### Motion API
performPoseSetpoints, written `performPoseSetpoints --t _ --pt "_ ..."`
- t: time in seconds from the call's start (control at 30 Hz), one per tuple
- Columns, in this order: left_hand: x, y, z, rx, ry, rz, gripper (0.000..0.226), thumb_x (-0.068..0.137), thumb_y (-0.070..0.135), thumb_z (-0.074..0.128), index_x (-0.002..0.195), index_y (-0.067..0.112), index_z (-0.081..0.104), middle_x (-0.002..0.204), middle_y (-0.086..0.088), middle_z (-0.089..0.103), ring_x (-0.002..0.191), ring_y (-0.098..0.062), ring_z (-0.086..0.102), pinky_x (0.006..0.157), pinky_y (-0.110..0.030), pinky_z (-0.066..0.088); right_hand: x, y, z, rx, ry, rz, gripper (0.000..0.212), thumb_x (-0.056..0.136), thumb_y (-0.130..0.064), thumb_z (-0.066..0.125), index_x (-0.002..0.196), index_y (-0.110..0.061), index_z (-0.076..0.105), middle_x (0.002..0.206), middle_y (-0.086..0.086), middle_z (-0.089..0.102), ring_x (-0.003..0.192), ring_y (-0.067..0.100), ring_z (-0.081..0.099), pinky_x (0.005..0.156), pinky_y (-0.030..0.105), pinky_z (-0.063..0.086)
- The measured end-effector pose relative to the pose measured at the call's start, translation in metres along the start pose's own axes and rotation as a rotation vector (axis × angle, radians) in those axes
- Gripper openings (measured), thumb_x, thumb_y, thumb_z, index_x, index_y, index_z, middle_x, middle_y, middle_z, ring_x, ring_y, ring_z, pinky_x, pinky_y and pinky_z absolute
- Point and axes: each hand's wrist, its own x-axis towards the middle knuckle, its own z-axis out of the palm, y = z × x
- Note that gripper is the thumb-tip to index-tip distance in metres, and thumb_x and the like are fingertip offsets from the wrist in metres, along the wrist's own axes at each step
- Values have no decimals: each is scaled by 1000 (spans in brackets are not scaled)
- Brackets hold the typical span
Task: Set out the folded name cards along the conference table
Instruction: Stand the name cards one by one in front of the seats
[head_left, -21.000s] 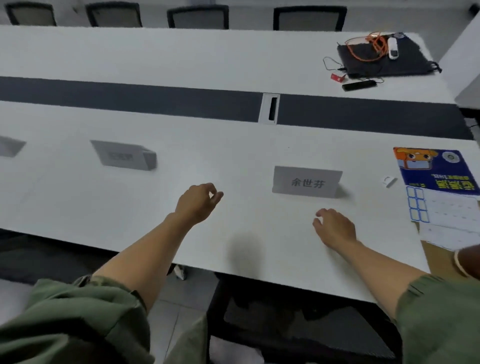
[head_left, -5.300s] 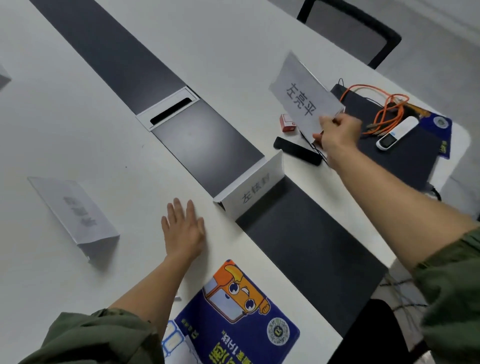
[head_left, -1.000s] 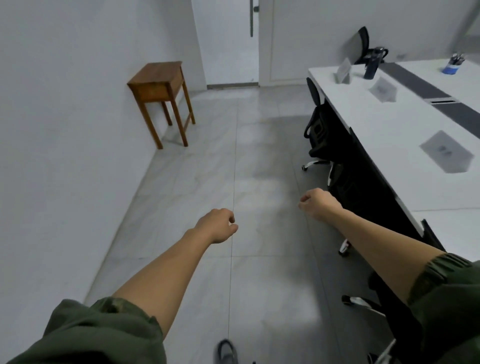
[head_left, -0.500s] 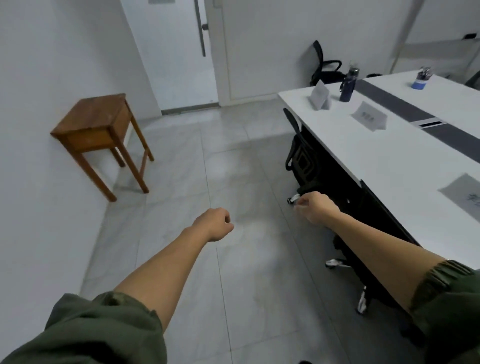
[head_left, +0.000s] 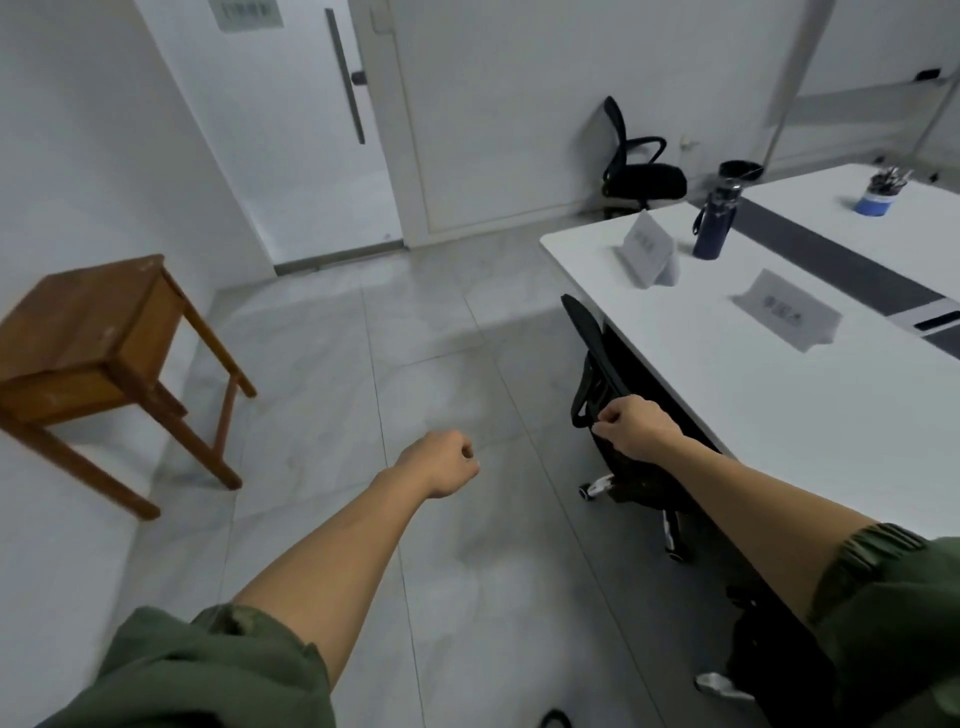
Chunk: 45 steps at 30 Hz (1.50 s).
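Two folded white name cards stand on the white conference table (head_left: 769, 415) at the right: one near the far corner (head_left: 647, 249), one further along the near side (head_left: 784, 309). My left hand (head_left: 441, 462) is out over the floor, fingers curled into a fist and holding nothing. My right hand (head_left: 636, 431) is also curled and holds no card; it sits in front of the back of a black chair (head_left: 592, 358) tucked under the table. Whether it touches the chair is unclear.
A dark blue bottle (head_left: 714, 218) and a blue pen cup (head_left: 878, 195) stand on the table. A wooden side table (head_left: 88, 332) stands against the left wall. A white door (head_left: 291, 130) and another black chair (head_left: 639, 166) are at the far end, beyond grey tiled floor.
The view has moved closer to the table's far end and swung right. Both hands stay curled with nothing in them; the right hand now overlaps the tucked chair's back.
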Motion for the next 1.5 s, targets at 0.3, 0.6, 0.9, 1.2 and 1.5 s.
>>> performPoseSetpoints --t 0.3,0.6,0.9,1.2,1.5 --pt "190 2 -84 -1 -31 37 31 93 35 54 114 15 64 109 -7 67 97 -25 63 87 -36 52 185 -41 -63 11 72 34 20 91 -35 63 104 -20 68 102 3 68 88 22 62 77 31 49" --pt "424 6 -176 121 -92 203 31 94 35 54 114 14 64 110 -9 67 101 -27 62 84 -33 48 373 -59 -108 77 177 283 27 86 -37 64 109 -22 66 107 2 67 100 24 64 85 34 50" --pt "589 82 -214 178 -195 407 31 95 28 55 114 6 64 119 -15 65 109 -30 60 88 -31 47 478 -35 -184 189 358 483 29 87 -38 63 113 -25 66 110 5 68 92 25 63 76 32 50" --pt "743 173 -188 332 -307 510 26 96 27 52 111 9 62 120 -15 62 108 -30 58 83 -30 45 586 41 -251 266 571 591 43 86 -45 62 124 -24 62 118 -2 69 100 23 62 78 32 45" --pt "871 238 -139 450 -349 544 42 97 29 43 136 14 46 139 -9 41 124 -27 43 96 -38 42 691 120 -264 520 71 707 80 75 -51 76 141 -15 48 145 4 45 131 26 43 106 39 37"
